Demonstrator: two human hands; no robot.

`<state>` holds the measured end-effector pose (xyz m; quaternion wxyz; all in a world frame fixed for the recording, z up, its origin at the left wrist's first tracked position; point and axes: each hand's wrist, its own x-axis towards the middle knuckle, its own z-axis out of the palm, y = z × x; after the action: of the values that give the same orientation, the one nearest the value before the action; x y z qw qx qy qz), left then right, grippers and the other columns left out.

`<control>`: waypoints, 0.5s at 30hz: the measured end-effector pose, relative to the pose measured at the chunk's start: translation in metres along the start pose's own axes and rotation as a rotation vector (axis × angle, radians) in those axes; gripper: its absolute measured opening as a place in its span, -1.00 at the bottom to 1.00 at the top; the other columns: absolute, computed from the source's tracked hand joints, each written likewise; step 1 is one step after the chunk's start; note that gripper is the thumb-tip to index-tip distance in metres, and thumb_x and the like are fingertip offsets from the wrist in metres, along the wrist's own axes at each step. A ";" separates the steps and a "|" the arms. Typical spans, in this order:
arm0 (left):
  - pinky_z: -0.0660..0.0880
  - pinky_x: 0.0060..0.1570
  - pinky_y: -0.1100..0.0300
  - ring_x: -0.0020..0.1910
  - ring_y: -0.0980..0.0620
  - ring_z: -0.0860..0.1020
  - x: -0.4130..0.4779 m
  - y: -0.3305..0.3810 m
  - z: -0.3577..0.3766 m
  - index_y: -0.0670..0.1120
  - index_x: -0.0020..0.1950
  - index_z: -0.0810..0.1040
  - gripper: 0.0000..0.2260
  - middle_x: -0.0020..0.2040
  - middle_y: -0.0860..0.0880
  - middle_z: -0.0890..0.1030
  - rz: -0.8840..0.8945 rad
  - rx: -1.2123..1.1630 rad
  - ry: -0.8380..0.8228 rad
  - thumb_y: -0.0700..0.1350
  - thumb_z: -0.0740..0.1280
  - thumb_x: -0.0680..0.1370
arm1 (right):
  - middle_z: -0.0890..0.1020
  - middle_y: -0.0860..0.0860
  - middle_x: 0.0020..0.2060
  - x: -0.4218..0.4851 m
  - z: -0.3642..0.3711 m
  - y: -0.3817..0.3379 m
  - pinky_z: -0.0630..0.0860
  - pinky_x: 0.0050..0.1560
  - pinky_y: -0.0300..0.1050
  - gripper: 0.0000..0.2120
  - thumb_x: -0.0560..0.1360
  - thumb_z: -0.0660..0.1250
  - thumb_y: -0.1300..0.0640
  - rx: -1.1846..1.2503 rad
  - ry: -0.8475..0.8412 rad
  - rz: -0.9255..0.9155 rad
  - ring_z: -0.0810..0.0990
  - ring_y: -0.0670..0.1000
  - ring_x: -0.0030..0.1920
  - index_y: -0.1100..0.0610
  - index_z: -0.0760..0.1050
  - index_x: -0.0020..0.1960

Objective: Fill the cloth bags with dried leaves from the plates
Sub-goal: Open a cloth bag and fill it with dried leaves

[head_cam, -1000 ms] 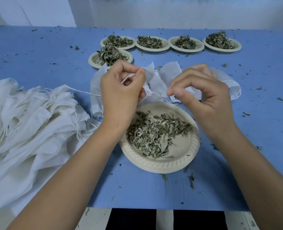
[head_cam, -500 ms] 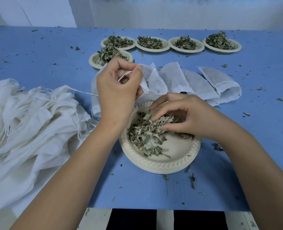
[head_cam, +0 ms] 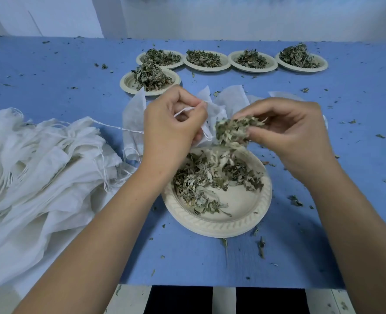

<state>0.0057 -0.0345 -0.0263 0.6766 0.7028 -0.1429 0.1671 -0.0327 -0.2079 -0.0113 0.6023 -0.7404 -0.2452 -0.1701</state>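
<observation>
The left hand (head_cam: pixel 171 125) is curled. Its thumb and fingertips pinch the top of a small white cloth bag (head_cam: pixel 212 112), and the bag's drawstring (head_cam: pixel 184 110) loops across between thumb and fingers. The hand hides most of the bag, so it is not possible to tell whether its mouth is open. Just to the right, the right hand (head_cam: pixel 296 132) pinches a clump of dried leaves (head_cam: pixel 232 130) between thumb and fingers. The clump is close beside the bag and above the far rim of the near plate (head_cam: pixel 221 227), with a few leaves trailing down from it. That plate lies on the blue table (head_cam: pixel 368 87). Loose leaves (head_cam: pixel 208 177) cover its left and far parts, and bare plate shows at the near right.

Beyond the hands lie overlapping flat bags (head_cam: pixel 232 97), the rightmost almost wholly hidden by the right hand. At the left, a heap of white cloth bags (head_cam: pixel 40 168) with tangled strings is cut off by the picture's edge, and what they hold cannot be made out. Farther off, a heaped plate (head_cam: pixel 125 83) stands just past the flat bags, with a row of four plates (head_cam: pixel 206 69) of leaves behind it. Leaf crumbs (head_cam: pixel 261 245) dot the table.
</observation>
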 end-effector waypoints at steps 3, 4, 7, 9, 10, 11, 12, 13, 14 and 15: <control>0.39 -0.60 0.29 -0.60 0.13 0.44 -0.002 -0.001 0.002 -0.13 -0.22 0.49 -0.83 -0.50 0.03 0.54 0.027 0.025 -0.069 -0.27 0.38 0.55 | 0.67 -0.24 -0.28 0.000 0.007 0.003 0.51 -0.15 -0.41 -0.62 0.39 0.39 0.44 -0.008 0.159 -0.008 0.63 -0.24 -0.23 0.05 0.52 0.07; 0.39 -0.60 0.29 -0.60 0.14 0.45 -0.003 -0.001 0.002 -0.13 -0.22 0.50 -0.84 -0.49 0.01 0.55 0.035 0.025 -0.076 -0.25 0.39 0.55 | 0.67 -0.24 -0.28 0.000 0.009 0.004 0.52 -0.13 -0.40 -0.63 0.39 0.40 0.44 -0.021 0.195 0.002 0.64 -0.24 -0.22 0.04 0.53 0.05; 0.42 -0.57 0.31 -0.59 0.15 0.46 -0.004 0.000 0.002 -0.12 -0.21 0.51 -0.85 -0.48 0.01 0.57 0.070 0.026 -0.085 -0.24 0.40 0.54 | 0.67 -0.16 -0.22 -0.003 0.015 0.007 0.55 -0.06 -0.32 -0.69 0.40 0.43 0.39 -0.154 0.202 0.004 0.65 -0.19 -0.17 0.04 0.58 0.00; 0.46 -0.55 0.29 -0.58 0.16 0.46 -0.005 0.000 0.002 -0.10 -0.21 0.51 -0.84 -0.49 0.05 0.55 0.088 0.026 -0.103 -0.25 0.39 0.54 | 0.66 -0.09 -0.18 -0.004 0.019 0.010 0.56 -0.04 -0.30 -0.76 0.40 0.45 0.35 -0.387 0.144 -0.091 0.64 -0.14 -0.15 0.10 0.62 0.00; 0.47 -0.54 0.29 -0.58 0.16 0.46 -0.005 0.000 0.003 -0.10 -0.21 0.51 -0.84 -0.50 0.06 0.54 0.091 0.028 -0.112 -0.26 0.38 0.54 | 0.66 -0.05 -0.15 -0.004 0.020 0.011 0.55 -0.03 -0.29 -0.79 0.40 0.45 0.35 -0.470 0.121 -0.144 0.64 -0.12 -0.13 0.15 0.64 0.00; 0.47 -0.53 0.28 -0.58 0.16 0.46 -0.006 0.000 0.003 -0.09 -0.22 0.50 -0.83 -0.50 0.06 0.53 0.093 0.033 -0.118 -0.26 0.39 0.54 | 0.65 -0.02 -0.11 -0.004 0.020 0.013 0.55 -0.02 -0.29 -0.79 0.39 0.46 0.35 -0.505 0.101 -0.170 0.62 -0.11 -0.11 0.19 0.64 0.02; 0.46 -0.54 0.28 -0.58 0.16 0.46 -0.006 0.000 0.003 -0.08 -0.22 0.50 -0.83 -0.51 0.07 0.53 0.096 0.038 -0.118 -0.25 0.39 0.54 | 0.62 0.01 -0.05 -0.004 0.019 0.014 0.54 -0.01 -0.30 -0.75 0.38 0.48 0.34 -0.499 0.081 -0.157 0.60 -0.10 -0.08 0.21 0.62 0.05; 0.45 -0.54 0.28 -0.58 0.16 0.46 -0.005 0.000 0.003 -0.08 -0.22 0.49 -0.82 -0.51 0.09 0.52 0.098 0.042 -0.110 -0.24 0.39 0.54 | 0.58 0.01 0.00 -0.004 0.018 0.015 0.53 0.00 -0.30 -0.70 0.38 0.49 0.31 -0.458 0.065 -0.113 0.59 -0.08 -0.06 0.20 0.57 0.09; 0.44 -0.54 0.28 -0.58 0.17 0.46 -0.005 0.000 0.003 -0.07 -0.23 0.49 -0.82 -0.51 0.10 0.52 0.099 0.047 -0.097 -0.24 0.39 0.54 | 0.54 0.00 0.03 -0.004 0.016 0.014 0.53 0.01 -0.29 -0.67 0.38 0.51 0.29 -0.401 0.055 -0.064 0.58 -0.05 -0.05 0.18 0.52 0.11; 0.45 -0.54 0.28 -0.58 0.18 0.47 -0.004 0.000 0.003 -0.07 -0.23 0.49 -0.82 -0.50 0.12 0.53 0.099 0.055 -0.083 -0.23 0.39 0.54 | 0.52 0.00 0.03 -0.004 0.016 0.014 0.55 0.01 -0.26 -0.66 0.38 0.51 0.28 -0.361 0.052 -0.045 0.58 -0.03 -0.04 0.17 0.49 0.09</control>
<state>0.0019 -0.0376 -0.0283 0.6415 0.7195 -0.2008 0.1746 -0.0291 -0.1952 -0.0280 0.4620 -0.8260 -0.2115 -0.2440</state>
